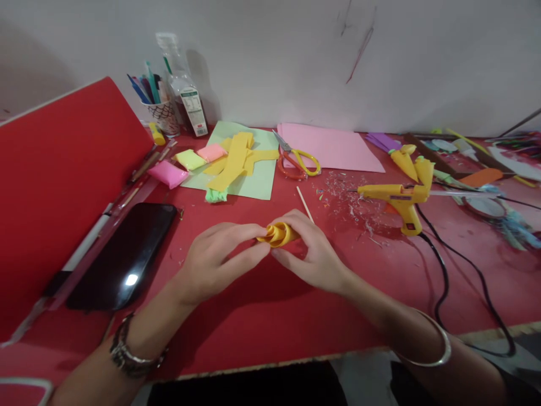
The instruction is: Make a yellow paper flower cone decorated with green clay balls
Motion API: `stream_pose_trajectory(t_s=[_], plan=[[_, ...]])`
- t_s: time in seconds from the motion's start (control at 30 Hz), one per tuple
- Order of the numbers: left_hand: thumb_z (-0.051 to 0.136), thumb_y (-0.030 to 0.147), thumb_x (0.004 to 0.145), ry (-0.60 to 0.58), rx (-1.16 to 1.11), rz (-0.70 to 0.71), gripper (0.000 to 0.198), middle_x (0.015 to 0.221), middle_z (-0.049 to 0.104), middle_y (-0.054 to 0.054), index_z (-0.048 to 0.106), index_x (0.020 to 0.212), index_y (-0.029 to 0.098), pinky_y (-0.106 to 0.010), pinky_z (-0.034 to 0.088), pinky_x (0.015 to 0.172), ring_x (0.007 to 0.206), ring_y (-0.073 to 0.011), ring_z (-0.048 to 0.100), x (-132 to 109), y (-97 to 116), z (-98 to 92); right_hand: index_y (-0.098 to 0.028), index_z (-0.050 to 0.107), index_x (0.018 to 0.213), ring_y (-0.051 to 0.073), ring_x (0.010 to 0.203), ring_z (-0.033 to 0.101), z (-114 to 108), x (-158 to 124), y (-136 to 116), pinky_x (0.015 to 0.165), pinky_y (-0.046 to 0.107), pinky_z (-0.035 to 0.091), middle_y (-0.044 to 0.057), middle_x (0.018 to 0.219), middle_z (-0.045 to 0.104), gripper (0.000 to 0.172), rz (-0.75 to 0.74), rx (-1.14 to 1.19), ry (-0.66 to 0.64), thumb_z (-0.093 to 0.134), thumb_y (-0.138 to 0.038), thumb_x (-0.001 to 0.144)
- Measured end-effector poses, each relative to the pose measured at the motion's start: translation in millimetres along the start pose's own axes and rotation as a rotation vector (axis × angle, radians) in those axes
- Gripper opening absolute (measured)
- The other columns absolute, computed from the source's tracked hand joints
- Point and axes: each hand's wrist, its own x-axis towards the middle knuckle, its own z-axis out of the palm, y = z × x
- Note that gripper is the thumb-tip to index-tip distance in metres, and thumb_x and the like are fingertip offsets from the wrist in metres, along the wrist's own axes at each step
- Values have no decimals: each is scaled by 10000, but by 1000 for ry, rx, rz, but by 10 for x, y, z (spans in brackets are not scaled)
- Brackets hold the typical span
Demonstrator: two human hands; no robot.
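Note:
A coiled yellow paper strip (279, 234) is held between both hands over the front middle of the red table. My left hand (220, 256) pinches its left end between thumb and fingers. My right hand (310, 248) grips the right side of the coil, fingertips over the top and thumb below. Just beyond the right hand lies a thin wooden stick (304, 204). More yellow paper strips (236, 160) rest in a pile on a light green sheet (264, 186) behind the hands.
A yellow hot glue gun (393, 197) with a black cord lies right, beside paper scraps (350, 197). Scissors (300, 160) lie by pink paper (333, 148). A dark phone (127, 254), clay packets (169, 173), a pen cup (163, 115) and a bottle (190, 101) are at left.

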Motion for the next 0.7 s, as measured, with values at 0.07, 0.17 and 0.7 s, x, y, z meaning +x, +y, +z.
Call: stream_pose_trajectory(t_s=[0.07,0.17,0.7], plan=[[483,145,812,22,22,97,96,749,665,-11,555,754,171,-210,506,573,635,-103,621,11,-8,-14,-178,493,894,137,764,504,-3,3,-1,695,291,424,35,830,505,168,-13,26,0,538,-171,733],[506,112,795,41,41,177,79,760,666,-36,561,752,149,-227,504,567,668,-125,628,8,-31,-17,-177,496,895,135,767,501,-2,4,1,699,292,422,37,837,502,172,-18,54,0,536,-158,730],[527,161,783,-4,-53,-35,32,789,651,1,549,789,184,-160,519,630,695,-82,616,6,27,-24,-184,488,924,146,804,492,6,-10,27,719,312,415,43,862,514,199,-89,-6,86,529,-149,733]])
